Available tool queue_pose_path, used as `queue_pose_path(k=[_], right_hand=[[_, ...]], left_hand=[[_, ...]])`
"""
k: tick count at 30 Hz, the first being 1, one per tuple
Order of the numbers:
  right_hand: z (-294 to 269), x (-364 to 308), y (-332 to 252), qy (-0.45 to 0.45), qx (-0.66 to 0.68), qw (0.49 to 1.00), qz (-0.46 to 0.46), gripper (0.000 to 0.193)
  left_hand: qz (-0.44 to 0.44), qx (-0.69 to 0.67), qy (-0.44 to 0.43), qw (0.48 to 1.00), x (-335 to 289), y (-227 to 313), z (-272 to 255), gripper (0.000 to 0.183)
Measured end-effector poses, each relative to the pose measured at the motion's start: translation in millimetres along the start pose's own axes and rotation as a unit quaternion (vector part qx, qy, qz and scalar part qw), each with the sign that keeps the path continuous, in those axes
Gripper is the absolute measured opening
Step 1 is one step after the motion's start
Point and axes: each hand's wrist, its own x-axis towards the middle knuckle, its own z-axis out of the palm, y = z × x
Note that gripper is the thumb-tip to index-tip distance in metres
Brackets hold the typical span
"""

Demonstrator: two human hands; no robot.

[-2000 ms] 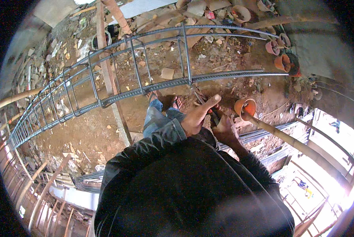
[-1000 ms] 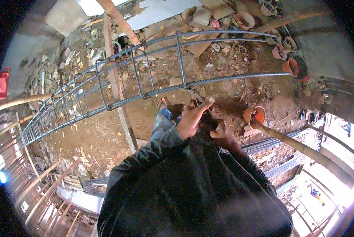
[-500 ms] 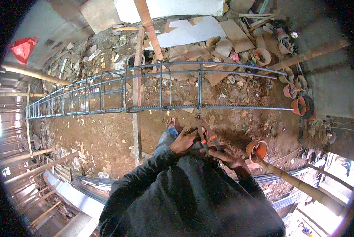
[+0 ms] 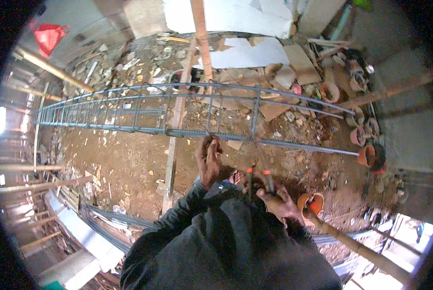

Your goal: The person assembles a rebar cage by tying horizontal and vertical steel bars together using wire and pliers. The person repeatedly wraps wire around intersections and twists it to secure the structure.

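A long rebar cage (image 4: 187, 132) of ribbed bars and square stirrups spans the view in front of me. My left hand (image 4: 209, 162) reaches up to its near bar, with fingertips pinched together at a stirrup crossing; anything small between them is hidden. Lower right, my right hand (image 4: 280, 200) grips a pair of end-cutting pincers (image 4: 267, 175) with orange bands on the handles. The handles stand apart, and the blurred jaws are just below the near bar, right of my left hand.
A wooden beam (image 4: 178, 130) runs beneath the cage. An orange bucket (image 4: 311, 202) with a bamboo pole (image 4: 359, 241) at it lies right of my right hand. More buckets (image 4: 366, 155) line the right wall, and rubble covers the dirt floor (image 4: 120, 159).
My left hand has left the pincers' side and moved up and left to the near bar. My right hand keeps hold of the pincers. The view has shifted slightly.
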Motion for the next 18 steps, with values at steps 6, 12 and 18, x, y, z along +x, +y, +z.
queue_pose_path(k=[6, 12, 18], right_hand=[[-22, -28, 0, 0.283, -0.088, 0.952, -0.083, 0.056], [-49, 27, -20, 0.269, -0.196, 0.938, -0.101, 0.048], [-11, 63, -12, 0.292, -0.1, 0.946, -0.095, 0.015]], left_hand=[[0.12, 0.157, 0.051, 0.979, -16, -4, -29, 0.019], [0.124, 0.163, 0.088, 0.975, -19, 9, -41, 0.021], [0.045, 0.056, 0.043, 0.996, -4, 13, -53, 0.023]])
